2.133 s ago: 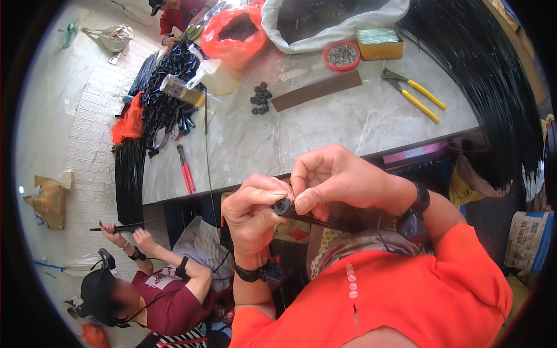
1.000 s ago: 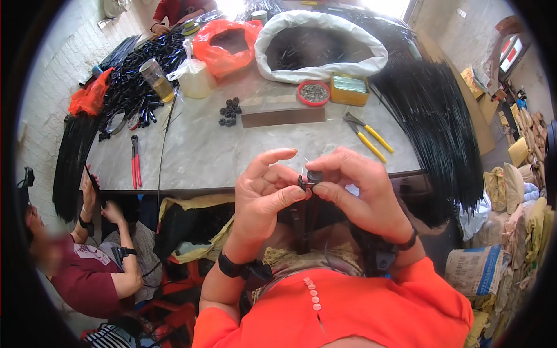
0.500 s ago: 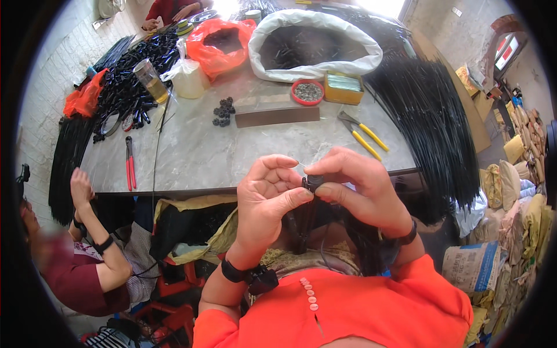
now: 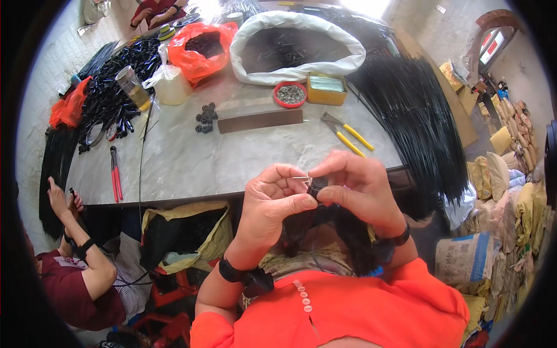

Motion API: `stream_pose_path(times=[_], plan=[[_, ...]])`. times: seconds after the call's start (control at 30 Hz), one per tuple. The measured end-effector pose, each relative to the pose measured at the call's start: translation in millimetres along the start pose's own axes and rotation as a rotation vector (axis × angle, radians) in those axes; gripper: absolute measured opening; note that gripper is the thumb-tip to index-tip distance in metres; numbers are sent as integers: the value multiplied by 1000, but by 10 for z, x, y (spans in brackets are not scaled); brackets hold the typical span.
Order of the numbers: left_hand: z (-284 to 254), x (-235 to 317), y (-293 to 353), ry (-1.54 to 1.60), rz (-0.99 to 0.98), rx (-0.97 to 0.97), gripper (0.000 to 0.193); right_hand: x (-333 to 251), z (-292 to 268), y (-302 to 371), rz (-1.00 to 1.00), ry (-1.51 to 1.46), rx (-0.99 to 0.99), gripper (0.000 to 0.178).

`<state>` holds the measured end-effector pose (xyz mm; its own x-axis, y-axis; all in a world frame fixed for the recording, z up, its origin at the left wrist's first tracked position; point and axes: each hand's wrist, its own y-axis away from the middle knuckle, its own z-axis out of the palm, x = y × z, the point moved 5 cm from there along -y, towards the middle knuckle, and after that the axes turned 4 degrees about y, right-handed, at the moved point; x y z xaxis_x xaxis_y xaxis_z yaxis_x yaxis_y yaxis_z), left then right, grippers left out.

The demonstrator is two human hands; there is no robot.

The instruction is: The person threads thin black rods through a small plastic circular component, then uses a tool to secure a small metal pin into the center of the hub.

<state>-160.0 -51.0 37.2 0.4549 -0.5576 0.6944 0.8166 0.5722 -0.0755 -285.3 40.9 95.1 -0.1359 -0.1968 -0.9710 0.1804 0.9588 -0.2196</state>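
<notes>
Bright | glare along top | sheen on tabletop (image 4: 180, 168) | edges fisheye-bent

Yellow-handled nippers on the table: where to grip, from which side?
Probably both yellow handles around mid-length, palm down from the person's near side. The nippers lie with their dark head pointing away and leftward, the splayed handles toward the person's right. The right hand is nearer but holds a small black piece, so free it first.
</notes>
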Motion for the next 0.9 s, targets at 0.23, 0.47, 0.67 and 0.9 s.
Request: stream_pose_path(times=[0.23, 0.47, 0.67, 0.9], plan=[[-35, 7, -24, 69, -154, -7, 30, -8, 1, 30, -22, -5, -3, 28], [13, 38, -36, 144, -199, -13, 23, 25, -2, 34, -75, 34, 8, 25], [36, 26, -33, 162, -141, -1, 13, 27, -11, 47, -164, 106, 14, 25], [82, -48, -59, 60, 120, 60, 12, 60, -75, 65, -142, 29, 32, 25]])
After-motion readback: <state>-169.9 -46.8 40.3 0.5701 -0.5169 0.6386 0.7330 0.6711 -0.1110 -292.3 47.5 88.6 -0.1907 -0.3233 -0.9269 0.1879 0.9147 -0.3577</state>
